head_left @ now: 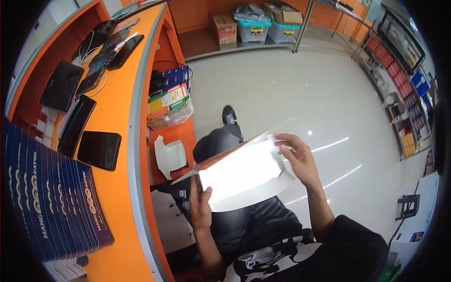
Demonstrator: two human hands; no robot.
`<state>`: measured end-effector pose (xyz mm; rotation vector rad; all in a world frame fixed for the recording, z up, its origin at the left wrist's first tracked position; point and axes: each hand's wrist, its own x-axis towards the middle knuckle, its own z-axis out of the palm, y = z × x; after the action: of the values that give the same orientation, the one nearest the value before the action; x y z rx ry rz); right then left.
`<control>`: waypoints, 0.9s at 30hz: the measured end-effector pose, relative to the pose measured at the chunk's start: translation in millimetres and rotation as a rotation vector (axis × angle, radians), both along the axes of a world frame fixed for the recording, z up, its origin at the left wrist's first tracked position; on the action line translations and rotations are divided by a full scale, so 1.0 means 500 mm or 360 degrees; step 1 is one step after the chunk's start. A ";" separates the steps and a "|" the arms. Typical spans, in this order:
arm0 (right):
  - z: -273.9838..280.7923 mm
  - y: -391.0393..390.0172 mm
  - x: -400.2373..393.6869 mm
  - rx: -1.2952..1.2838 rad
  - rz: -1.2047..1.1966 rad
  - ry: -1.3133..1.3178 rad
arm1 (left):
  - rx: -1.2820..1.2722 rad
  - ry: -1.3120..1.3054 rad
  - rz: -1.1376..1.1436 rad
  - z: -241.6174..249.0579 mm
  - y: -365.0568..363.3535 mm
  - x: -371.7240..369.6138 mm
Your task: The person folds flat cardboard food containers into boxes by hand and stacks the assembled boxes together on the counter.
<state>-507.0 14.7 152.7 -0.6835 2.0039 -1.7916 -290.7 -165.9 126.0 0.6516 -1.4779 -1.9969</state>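
Note:
A partly folded paper box (244, 171), bright white inside with loose flaps and a reddish outer edge, is held above my lap. My left hand (201, 207) grips its left end, thumb on the inner side and fingers behind. At the upper right corner, my right hand (299, 157) pinches a flap between thumb and fingers. Glare washes out the folds within the box. Another white folded box piece (171, 156) rests on an orange surface to the left of my knee.
On the orange counter (124, 188) stand a stack of dark blue printed cartons (56, 197), a black tablet (98, 149) and other devices with cables. Packets (170, 101) lie below it. Plastic bins (253, 30) stand at the back; a stocked shelf (399, 89) is at right.

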 end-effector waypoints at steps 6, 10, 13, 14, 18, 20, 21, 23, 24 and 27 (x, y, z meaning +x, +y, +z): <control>-0.043 -0.039 0.029 0.0378 -0.0086 0.0576 | 0.0136 -0.0216 0.0291 -0.029 0.016 0.085; -0.061 -0.038 -0.007 0.0248 -0.0247 0.0640 | 0.0068 -0.0394 0.0257 -0.033 -0.005 0.117; -0.065 -0.026 -0.010 0.0412 0.0559 -0.0389 | -0.0128 -0.0504 0.0381 -0.033 -0.003 0.117; -0.069 -0.024 -0.002 0.0408 0.0558 -0.0392 | -0.0293 -0.0602 0.0482 -0.034 -0.004 0.118; -0.061 -0.023 0.032 0.0142 0.0471 -0.0669 | -0.0503 -0.0617 0.0511 0.015 0.024 0.104; -0.028 -0.031 0.049 -0.0064 0.0244 -0.0857 | -0.0455 -0.0712 0.0437 0.017 0.030 0.103; -0.010 -0.036 0.063 -0.0065 0.0240 -0.0859 | -0.0456 -0.0714 0.0432 0.014 0.033 0.099; 0.017 -0.042 0.085 -0.0044 0.0081 -0.0702 | -0.0492 -0.0741 0.0488 0.006 0.035 0.089; 0.011 -0.040 0.082 -0.0044 0.0076 -0.0696 | -0.0491 -0.0735 0.0483 0.000 0.030 0.089; -0.027 -0.033 0.065 0.0011 0.0092 -0.0534 | -0.0822 -0.1011 0.0462 -0.004 0.025 0.089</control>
<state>-474.5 -1.5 139.2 -0.4017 1.7487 -1.7331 -246.3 -153.5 124.1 1.2430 -2.0129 -1.1523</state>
